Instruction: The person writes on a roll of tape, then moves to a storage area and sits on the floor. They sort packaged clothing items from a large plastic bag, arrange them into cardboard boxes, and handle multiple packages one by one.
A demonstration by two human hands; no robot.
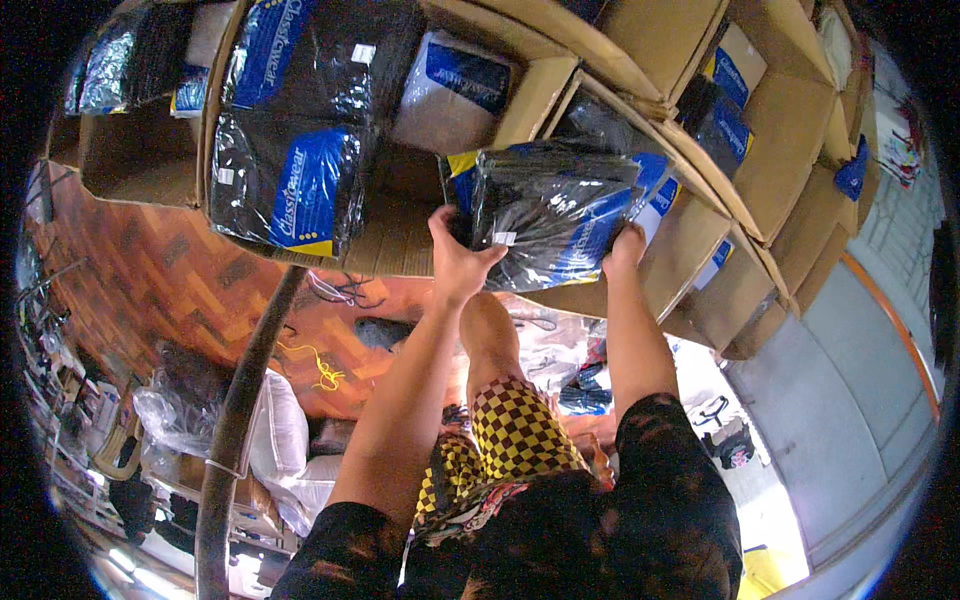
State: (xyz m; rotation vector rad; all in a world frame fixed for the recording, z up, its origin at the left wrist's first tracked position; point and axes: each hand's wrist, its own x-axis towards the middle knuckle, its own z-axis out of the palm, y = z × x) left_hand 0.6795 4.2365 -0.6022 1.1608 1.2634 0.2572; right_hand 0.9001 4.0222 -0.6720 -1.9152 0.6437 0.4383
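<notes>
Between my two hands is a stack of black garments in clear plastic packs point(551, 214), with a blue and yellow printed card inside. My left hand point(459, 255) grips its left side, thumb over the front edge. At the opposite side my right hand point(625, 244) holds the edge, its fingers partly hidden. The stack is at the front of an open cardboard box point(390, 251); whether it rests on the box floor I cannot tell. Left of it in that box lie similar black packs point(315, 184). Behind, a pack with a blue label point(457, 82) leans near the box wall.
More open cardboard boxes point(787, 150) holding packs stand to the right, and another box point(142, 161) at the left. A dark pole point(251, 390) rises at my left. Below are a wood-patterned floor point(150, 262), yellow cord point(326, 375) and white plastic-wrapped bundles point(277, 427).
</notes>
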